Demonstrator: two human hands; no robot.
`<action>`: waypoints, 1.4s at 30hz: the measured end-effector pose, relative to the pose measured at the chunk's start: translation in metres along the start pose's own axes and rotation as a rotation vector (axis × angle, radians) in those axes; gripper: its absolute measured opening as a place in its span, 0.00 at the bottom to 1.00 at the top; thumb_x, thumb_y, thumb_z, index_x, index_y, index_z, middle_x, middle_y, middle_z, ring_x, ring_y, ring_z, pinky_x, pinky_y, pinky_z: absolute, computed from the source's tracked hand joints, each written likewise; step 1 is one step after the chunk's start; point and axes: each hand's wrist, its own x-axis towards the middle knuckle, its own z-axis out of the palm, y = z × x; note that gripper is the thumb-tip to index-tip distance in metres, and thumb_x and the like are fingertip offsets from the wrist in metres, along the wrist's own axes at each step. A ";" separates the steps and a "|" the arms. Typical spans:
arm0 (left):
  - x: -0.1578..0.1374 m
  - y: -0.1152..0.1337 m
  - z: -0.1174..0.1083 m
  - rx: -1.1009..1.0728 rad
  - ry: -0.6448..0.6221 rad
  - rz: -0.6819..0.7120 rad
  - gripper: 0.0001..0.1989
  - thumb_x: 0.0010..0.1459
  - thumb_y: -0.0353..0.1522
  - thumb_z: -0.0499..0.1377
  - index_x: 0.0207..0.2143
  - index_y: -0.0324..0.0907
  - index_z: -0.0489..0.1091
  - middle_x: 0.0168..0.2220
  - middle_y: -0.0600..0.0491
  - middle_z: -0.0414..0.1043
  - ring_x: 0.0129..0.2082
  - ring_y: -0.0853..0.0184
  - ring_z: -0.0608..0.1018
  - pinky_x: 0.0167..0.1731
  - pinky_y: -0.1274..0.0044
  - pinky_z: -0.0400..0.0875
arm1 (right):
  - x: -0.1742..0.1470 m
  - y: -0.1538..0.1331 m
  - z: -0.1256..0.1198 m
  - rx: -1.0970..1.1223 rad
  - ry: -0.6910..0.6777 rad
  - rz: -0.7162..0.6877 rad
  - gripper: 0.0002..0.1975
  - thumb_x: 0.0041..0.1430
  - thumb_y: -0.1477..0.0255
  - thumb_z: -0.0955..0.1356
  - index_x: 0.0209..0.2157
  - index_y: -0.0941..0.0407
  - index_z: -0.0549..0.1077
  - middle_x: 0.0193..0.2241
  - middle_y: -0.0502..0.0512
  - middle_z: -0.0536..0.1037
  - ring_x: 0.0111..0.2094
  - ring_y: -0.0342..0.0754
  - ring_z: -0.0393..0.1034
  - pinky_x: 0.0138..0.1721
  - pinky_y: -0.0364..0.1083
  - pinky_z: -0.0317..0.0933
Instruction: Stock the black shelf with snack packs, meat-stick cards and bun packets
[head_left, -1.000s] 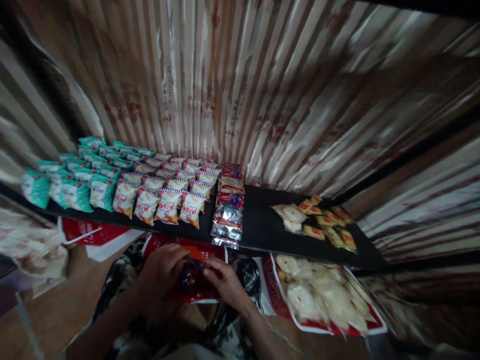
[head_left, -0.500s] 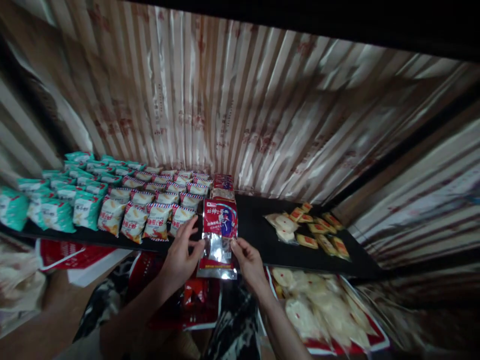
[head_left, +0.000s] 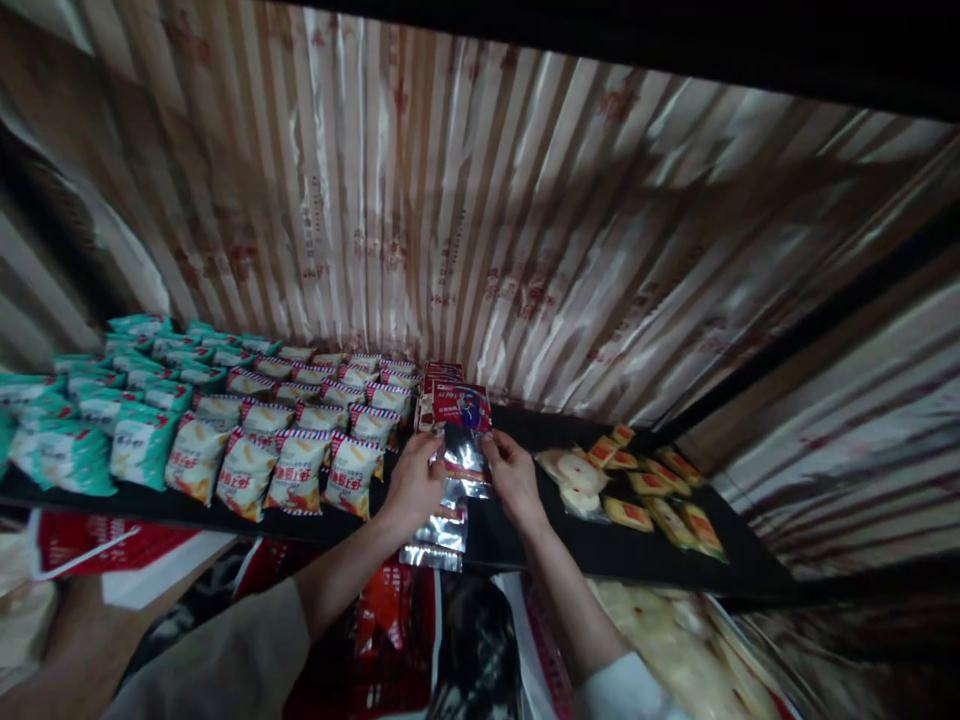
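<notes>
My left hand (head_left: 415, 484) and my right hand (head_left: 511, 476) grip the two sides of a red and silver snack packet (head_left: 463, 432). The packet lies flat on top of a row of the same packets (head_left: 444, 528) that runs back along a black shelf (head_left: 540, 540). Left of the row stand rows of orange and white chip bags (head_left: 296, 468), almost touching my left hand.
Teal bags (head_left: 82, 420) fill the shelf's left end. Small yellow and red packets (head_left: 654, 488) and pale round cakes (head_left: 574, 470) lie on its right part. A striped curtain (head_left: 480, 220) hangs behind. Below the shelf are red bags (head_left: 386, 640) and a tray of pale cakes (head_left: 675, 650).
Both hands rose from the red bag below the shelf, lifted one red and silver packet, and carried it back onto the row. The view tilted up.
</notes>
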 end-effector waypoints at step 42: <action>0.023 -0.028 0.026 0.286 -0.088 -0.160 0.29 0.55 0.31 0.53 0.59 0.38 0.55 0.63 0.40 0.50 0.61 0.54 0.59 0.58 0.66 0.56 | 0.030 0.023 0.031 -0.460 0.031 -0.128 0.16 0.56 0.68 0.61 0.44 0.56 0.73 0.42 0.58 0.73 0.45 0.50 0.66 0.47 0.48 0.60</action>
